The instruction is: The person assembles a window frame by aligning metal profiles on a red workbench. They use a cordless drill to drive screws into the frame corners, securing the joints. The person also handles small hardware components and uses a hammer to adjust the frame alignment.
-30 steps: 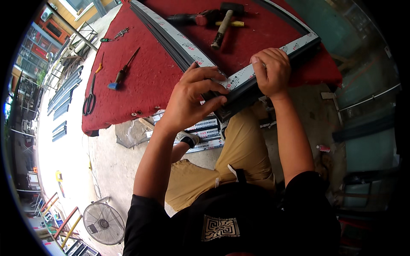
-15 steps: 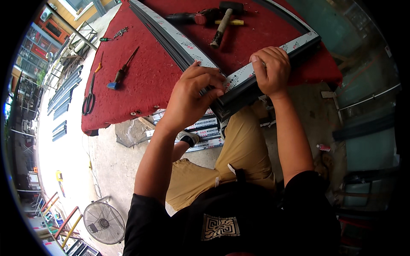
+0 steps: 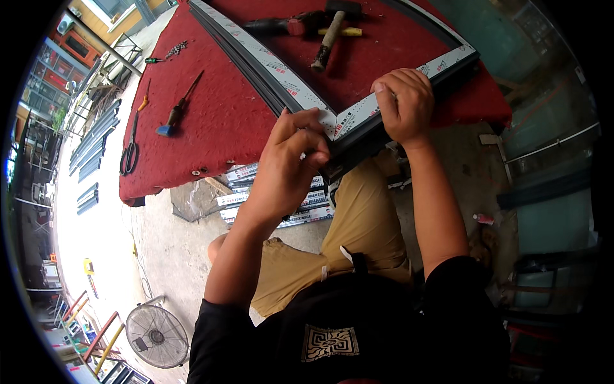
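Observation:
A dark metal frame (image 3: 272,67) with white printed film on its faces lies on a red cloth-covered table (image 3: 224,121). Two of its bars meet in a mitred corner near me. My right hand (image 3: 404,105) is closed over the near bar, fingers across the top and thumb on the film. At the corner, my left hand (image 3: 291,157) has its fingers curled against the bar ends, with the thumb bent in close to them. The fingers and palm hide part of the joint. Inside the frame lies a hammer (image 3: 328,43) with a worn wooden handle.
Beside the hammer are a yellow-handled tool (image 3: 350,32) and a black-and-red power tool (image 3: 294,25). Left on the cloth lie scissors (image 3: 130,153), a blue-ended screwdriver (image 3: 173,118) and small screws (image 3: 177,48). Film-wrapped bars (image 3: 307,211) lie below; a fan (image 3: 155,334) stands left.
My left hand has shifted slightly down and left at the corner, uncovering more of the mitre line. The right hand keeps its grip on the near bar.

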Motion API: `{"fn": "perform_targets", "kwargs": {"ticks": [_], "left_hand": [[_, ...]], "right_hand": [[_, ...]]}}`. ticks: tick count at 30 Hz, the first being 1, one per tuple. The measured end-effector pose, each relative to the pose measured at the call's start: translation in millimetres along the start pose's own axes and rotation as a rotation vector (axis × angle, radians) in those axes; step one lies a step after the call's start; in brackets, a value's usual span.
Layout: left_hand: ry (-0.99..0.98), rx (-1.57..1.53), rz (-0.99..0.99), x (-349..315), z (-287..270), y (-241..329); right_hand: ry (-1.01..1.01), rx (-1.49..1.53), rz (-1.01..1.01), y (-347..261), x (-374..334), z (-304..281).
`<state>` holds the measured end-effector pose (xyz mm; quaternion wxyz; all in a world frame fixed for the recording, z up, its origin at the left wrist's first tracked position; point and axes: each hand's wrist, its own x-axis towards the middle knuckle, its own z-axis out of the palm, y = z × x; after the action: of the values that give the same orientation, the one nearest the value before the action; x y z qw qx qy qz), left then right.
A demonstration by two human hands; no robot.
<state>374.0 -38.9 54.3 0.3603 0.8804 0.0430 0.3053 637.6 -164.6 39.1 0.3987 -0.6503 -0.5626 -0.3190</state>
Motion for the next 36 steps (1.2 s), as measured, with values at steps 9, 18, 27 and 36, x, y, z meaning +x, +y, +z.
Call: {"fn": "perform_targets", "kwargs": {"ticks": [9,18,27,36], "left_hand": [[0.272,-0.1,-0.067,-3,-29,-56],[0.346,0.353,-0.163,-7,-52,-96],[0.357,0.564,-0.2,-3,-40,-93],[0.461,-0.263,-0.347,-47,-27,-65]], "right_hand": [[-0.004,0.006,0.0,0,0,2],[0.017,0.035,0.001,3,-2,3],[0.017,0.024,0.011,1,-2,2],[0.014,0.029,0.011,0,-3,4]]}}
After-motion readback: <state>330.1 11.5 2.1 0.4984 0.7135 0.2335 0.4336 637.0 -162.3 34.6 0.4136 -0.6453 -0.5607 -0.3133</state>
